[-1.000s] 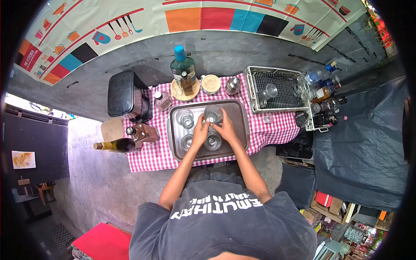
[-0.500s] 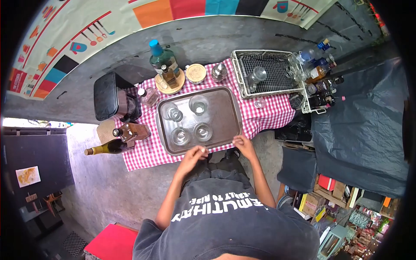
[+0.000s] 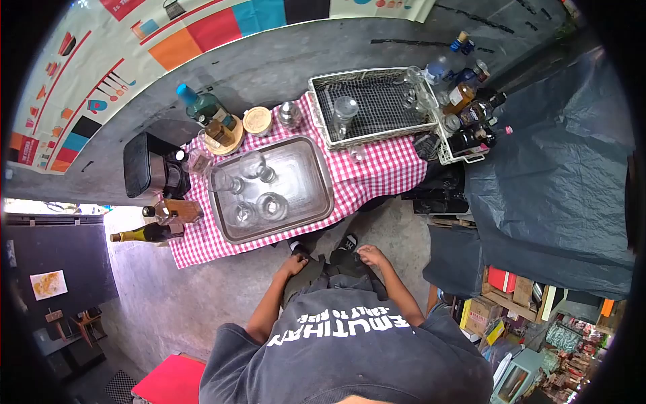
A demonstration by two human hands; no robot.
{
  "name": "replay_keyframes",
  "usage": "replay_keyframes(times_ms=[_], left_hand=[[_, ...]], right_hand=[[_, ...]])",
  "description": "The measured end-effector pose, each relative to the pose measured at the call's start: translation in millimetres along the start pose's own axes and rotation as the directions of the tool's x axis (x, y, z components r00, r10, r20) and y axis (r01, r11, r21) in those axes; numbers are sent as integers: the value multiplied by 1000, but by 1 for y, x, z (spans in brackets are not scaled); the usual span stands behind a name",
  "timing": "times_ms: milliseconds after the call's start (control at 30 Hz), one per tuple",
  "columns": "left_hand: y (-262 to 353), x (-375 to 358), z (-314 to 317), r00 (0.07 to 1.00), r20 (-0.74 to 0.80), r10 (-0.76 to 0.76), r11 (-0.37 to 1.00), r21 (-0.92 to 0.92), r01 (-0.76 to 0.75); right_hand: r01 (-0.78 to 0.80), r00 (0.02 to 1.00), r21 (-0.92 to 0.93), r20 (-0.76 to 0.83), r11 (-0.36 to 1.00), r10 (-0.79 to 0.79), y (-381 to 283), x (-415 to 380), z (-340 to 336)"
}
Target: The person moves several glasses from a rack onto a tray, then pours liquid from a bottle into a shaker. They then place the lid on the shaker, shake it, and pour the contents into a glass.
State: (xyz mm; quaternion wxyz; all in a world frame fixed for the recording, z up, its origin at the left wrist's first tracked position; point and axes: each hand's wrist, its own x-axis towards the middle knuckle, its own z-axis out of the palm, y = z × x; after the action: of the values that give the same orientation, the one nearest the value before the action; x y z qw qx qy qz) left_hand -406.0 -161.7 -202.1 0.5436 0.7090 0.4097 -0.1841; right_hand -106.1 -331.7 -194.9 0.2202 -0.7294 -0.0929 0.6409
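My left hand [image 3: 293,265] hangs low by my left thigh, below the table's front edge, its fingers loosely stretched with nothing in them. Off to the right, beside my other leg, my right hand [image 3: 371,255] has half-bent fingers slightly apart and holds nothing. Both hands are away from the dark serving tray [image 3: 315,195] on the checked tablecloth [image 3: 377,177]. On the tray's left half stand several clear stemmed glasses, among them a wide-bowled glass [image 3: 272,207] at the front and another glass [image 3: 254,166] behind.
A white wire basket [image 3: 375,142] holding glassware stands at the back right, with several bottles [image 3: 461,99] beyond it. At the left are a black bin [image 3: 145,165] and a green-gold bottle [image 3: 149,233]. A cocktail shaker [image 3: 289,115] stands behind the tray.
Both hands have moved back from the tray's front edge and dropped to my legs. The view has turned and pulled back, so the table sits farther left. The glasses keep their places on the tray.
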Motion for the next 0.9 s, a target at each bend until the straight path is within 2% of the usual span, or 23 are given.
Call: replay_keyframes(times_ms=[100,167,233,300,367,433,533,600,700,733,767,800,833,900], left_hand=[[31,8,17,998,59,-2,1000,11,1],[46,17,27,998,49,-26,1000,-2,26],[49,33,40,998,43,-48,999,-13,49],[48,51,50,996,-23,-85,994,-66,83],[49,67,57,997,-3,-82,992,-93,81],[78,62,46,999,10,-42,987,-156,43],[110,63,40,1000,24,-6,997,-74,8],[123,68,36,999,44,-1,999,-32,2],[139,74,33,994,110,27,999,36,-31],[147,73,31,991,110,81,995,54,-87],[156,72,30,984,112,135,987,71,-143],[189,57,20,989,118,93,975,190,-115],[212,49,12,987,127,99,974,191,-123],[247,42,0,982,174,78,951,282,-126]], right_hand=[[46,999,24,-3,999,-46,6,6,-33],[58,998,-81,-28,995,-61,8,10,-51],[76,997,-56,-23,996,-78,13,11,-66],[88,993,-24,-82,996,-90,11,2,-80],[114,989,-6,-90,993,-114,18,-3,-94],[140,985,22,-101,990,-137,31,-3,-104],[148,980,36,-138,988,-142,63,10,-115],[158,957,54,-256,986,-139,89,18,-112],[144,966,54,-224,988,-128,113,16,-109],[145,965,62,-230,988,-127,109,8,-107],[79,975,84,-215,993,-59,106,-1,-105],[11,980,105,-200,994,10,104,-6,-104],[8,978,111,-208,994,16,108,-4,-103],[121,977,116,-191,986,-97,113,6,-104]])
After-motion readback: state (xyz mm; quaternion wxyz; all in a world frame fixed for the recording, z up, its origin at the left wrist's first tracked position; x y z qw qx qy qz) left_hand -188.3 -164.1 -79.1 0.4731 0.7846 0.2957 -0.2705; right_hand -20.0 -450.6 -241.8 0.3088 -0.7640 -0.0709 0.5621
